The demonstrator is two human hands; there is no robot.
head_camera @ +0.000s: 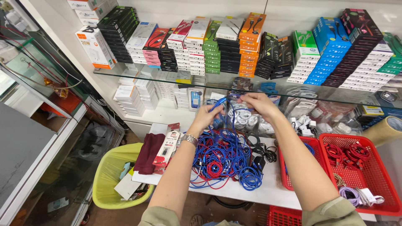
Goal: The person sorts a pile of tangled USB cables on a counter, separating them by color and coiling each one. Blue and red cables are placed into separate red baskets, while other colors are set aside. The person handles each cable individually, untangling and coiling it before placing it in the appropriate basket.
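Blue cable (221,104) is pinched in my left hand (206,116), fingers closed on it, and it runs across to my right hand (258,103), which grips its other part the same way; I hold both raised above the counter (268,188), in front of the glass shelf (167,77). Just below lies the tangled pile (222,159) of blue and red cables, with black cables (264,152) touching its right edge. A red basket (377,184) with red coils stands further right, a yellow bin (109,175) sits left of the counter, and stacked boxes (251,46) line the shelf.
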